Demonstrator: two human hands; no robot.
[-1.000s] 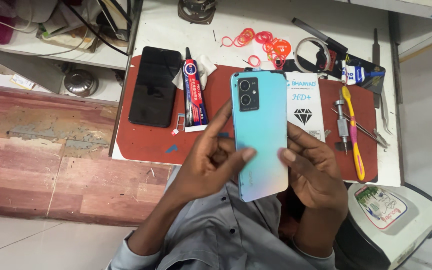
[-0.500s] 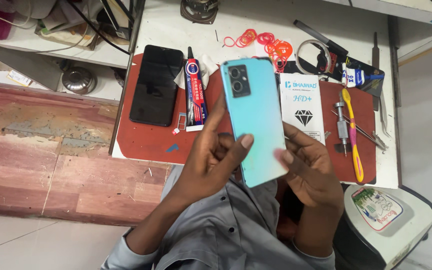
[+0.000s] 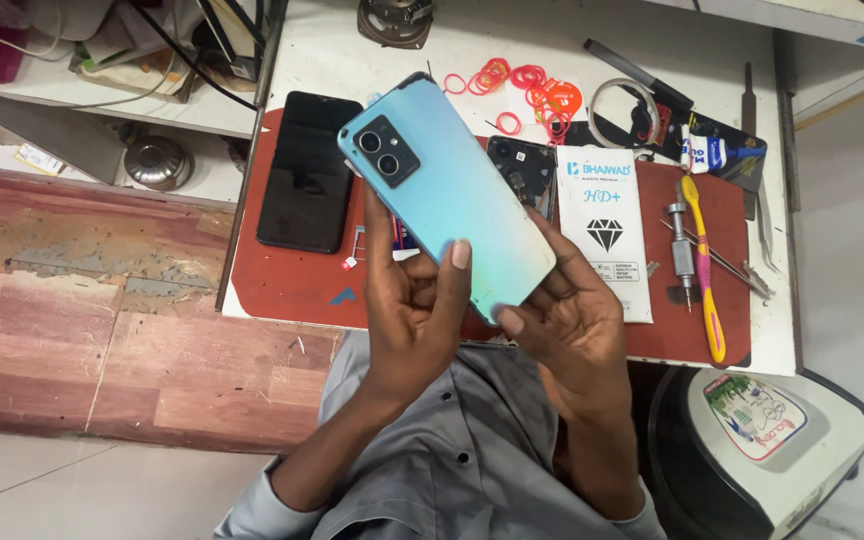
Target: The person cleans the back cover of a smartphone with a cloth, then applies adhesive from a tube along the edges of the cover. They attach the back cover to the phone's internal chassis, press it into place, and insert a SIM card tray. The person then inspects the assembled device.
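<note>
I hold a light blue smartphone (image 3: 447,195) back side up, above a red work mat (image 3: 292,285). Its twin-lens camera block points to the upper left and the phone is tilted diagonally. My left hand (image 3: 417,315) grips it from below, with the thumb pressed on the back cover. My right hand (image 3: 572,320) supports the lower right corner with its fingertips along the edge.
On the mat lie a black phone (image 3: 307,170) face up, an opened phone body (image 3: 522,170), a white flat packet (image 3: 607,230), a yellow toothbrush (image 3: 702,260) and a metal screwdriver (image 3: 680,250). Red rubber bands (image 3: 532,90) sit behind. A white appliance (image 3: 762,440) stands lower right.
The blue phone has turned counter-clockwise, its camera end swinging to the upper left. It now uncovers the opened phone body behind it. Both hands keep their grip.
</note>
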